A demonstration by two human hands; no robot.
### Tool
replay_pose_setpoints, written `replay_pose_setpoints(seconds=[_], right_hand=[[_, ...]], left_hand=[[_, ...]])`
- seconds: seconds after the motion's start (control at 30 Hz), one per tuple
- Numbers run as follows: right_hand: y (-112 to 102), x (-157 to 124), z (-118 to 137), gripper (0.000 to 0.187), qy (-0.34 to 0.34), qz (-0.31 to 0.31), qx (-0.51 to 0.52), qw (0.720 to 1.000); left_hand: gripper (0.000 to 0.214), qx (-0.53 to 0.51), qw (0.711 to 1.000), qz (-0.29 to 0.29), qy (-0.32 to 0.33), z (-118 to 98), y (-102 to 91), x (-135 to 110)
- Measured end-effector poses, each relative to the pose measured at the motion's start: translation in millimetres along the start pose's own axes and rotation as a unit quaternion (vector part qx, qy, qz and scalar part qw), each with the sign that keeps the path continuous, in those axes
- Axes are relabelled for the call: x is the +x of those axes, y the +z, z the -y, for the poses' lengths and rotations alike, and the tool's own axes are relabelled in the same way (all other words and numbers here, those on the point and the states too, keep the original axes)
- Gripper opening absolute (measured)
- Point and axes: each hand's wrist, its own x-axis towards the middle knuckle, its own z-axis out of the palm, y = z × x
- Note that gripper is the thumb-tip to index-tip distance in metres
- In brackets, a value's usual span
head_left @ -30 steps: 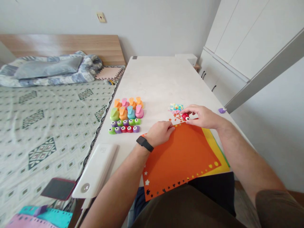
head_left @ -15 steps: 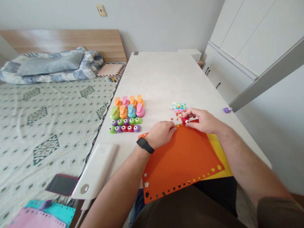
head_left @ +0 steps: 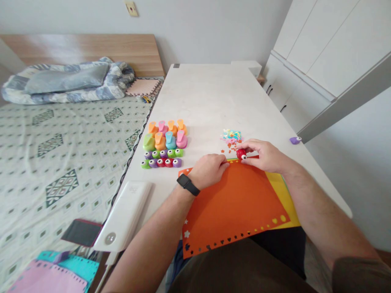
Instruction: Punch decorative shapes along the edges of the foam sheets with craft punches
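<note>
Right hand (head_left: 264,156) clamped on glossy, rounded red punch (head_left: 240,153) at orange sheet (head_left: 235,203)'s far edge, slot hidden by fingers; left hand (head_left: 209,171) pinches same edge, undersides of fingers out of sight. Sheet flat-coloured, bent, star- and heart-shaped holes near the rim, mostly covering one yellow sheet (head_left: 277,188). Beyond, left on table (head_left: 204,97): 8 plastic lever punches (head_left: 159,141), 10 small round-topped punches (head_left: 161,163).
</note>
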Motion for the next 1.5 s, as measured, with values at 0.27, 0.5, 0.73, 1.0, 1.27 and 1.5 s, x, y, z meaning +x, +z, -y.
replay_pose_setpoints(seconds=[0.27, 0.5, 0.73, 1.0, 1.27, 1.5], right_hand=[[-1.6, -2.4, -3.5, 0.04, 0.0, 0.0, -0.013, 1.0], [-0.8, -3.9, 0.7, 0.04, 0.0, -0.006, -0.009, 1.0], [-1.9, -4.2, 6.0, 0.039, 0.007, -0.008, -0.003, 1.0], [0.0, -3.4, 4.7, 0.039, -0.012, -0.024, -0.012, 1.0], [4.9, -2.2, 4.8, 0.038, -0.015, -0.037, -0.02, 0.999], [3.6, -2.7, 2.8, 0.037, -0.004, -0.012, -0.007, 1.0]], left_hand=[[0.025, 0.005, 1.0, 0.0, 0.0, -0.3, -1.7, 0.2], [0.026, 0.012, 1.0, 0.001, -0.001, 0.1, -1.3, 0.1], [0.026, 0.016, 1.0, -0.001, -0.001, 0.0, -1.2, 0.2], [0.027, 0.017, 1.0, 0.001, -0.006, -0.3, -1.5, -0.1], [0.027, 0.013, 1.0, 0.001, -0.008, -1.1, -2.7, 0.1], [0.026, 0.018, 1.0, 0.0, -0.009, -1.5, -2.5, 0.6]])
